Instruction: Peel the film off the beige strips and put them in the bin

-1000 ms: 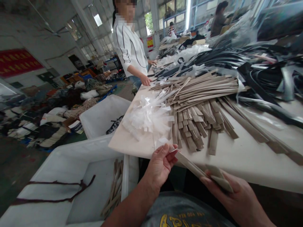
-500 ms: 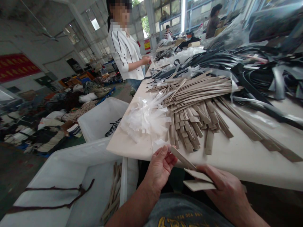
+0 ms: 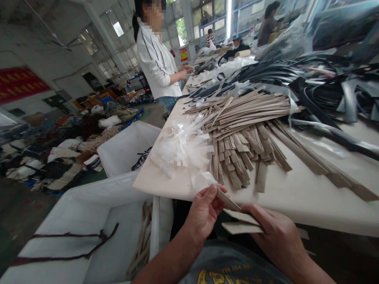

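Observation:
Just off the table's front edge, my left hand (image 3: 205,211) pinches the end of a flat beige strip (image 3: 227,200) between thumb and fingers. My right hand (image 3: 276,230) is closed round the same strip farther along, together with a few more beige strips (image 3: 241,228) whose cut ends stick out to the left. A translucent film piece (image 3: 205,180) lies on the table just beyond my left fingertips; whether it is joined to the strip I cannot tell. Past my hands lies a big pile of beige strips (image 3: 233,157), beside a heap of translucent film pieces (image 3: 183,146).
Black strips (image 3: 266,75) cover the back and right of the table (image 3: 296,197). Below its left edge stand a white bin (image 3: 97,193) with beige strips and a dark red cord, and a second white bin (image 3: 124,146). A person in white (image 3: 156,59) stands at the table's far left.
My left hand has shifted slightly right and down, and my right hand slightly left, so less strip shows between them. The film piece now lies clear of the left fingertips.

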A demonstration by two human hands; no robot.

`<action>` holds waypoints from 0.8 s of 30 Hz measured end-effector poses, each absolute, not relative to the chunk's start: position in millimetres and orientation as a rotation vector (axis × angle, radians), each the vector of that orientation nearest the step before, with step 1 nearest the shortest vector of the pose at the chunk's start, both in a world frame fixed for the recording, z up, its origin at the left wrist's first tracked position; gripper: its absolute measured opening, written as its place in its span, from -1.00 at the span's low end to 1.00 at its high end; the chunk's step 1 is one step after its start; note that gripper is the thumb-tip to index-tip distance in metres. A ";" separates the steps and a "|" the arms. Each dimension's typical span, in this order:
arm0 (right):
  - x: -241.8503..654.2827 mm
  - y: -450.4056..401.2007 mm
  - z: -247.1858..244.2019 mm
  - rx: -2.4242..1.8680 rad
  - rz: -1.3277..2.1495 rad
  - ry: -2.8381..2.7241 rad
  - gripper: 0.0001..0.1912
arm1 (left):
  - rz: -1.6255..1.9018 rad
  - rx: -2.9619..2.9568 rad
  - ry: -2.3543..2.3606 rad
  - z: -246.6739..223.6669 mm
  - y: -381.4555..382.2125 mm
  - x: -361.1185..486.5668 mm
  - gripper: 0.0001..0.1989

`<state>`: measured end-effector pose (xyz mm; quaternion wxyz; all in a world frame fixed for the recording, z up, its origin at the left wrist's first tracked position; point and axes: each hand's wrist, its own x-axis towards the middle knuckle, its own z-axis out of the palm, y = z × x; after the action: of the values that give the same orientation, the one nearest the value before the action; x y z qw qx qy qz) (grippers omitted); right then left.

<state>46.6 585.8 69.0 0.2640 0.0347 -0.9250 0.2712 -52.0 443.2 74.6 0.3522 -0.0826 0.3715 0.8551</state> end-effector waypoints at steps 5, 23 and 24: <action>48.0 580.6 70.5 -0.119 1.443 -2.646 -0.64 | 2.267 -0.125 1.028 79.2 441.6 -55.8 -0.73; 36.6 578.5 72.7 -0.049 1.655 -2.564 -0.51 | 2.146 0.229 1.280 87.8 444.6 -44.7 -0.75; 36.0 578.9 71.9 -0.032 1.625 -2.547 -0.52 | 2.073 0.257 1.275 88.4 444.5 -44.0 -0.74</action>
<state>36.0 578.9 71.9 0.0598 -0.0106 -0.8415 0.5368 -44.0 444.5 88.4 0.3400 0.0988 0.4900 0.7966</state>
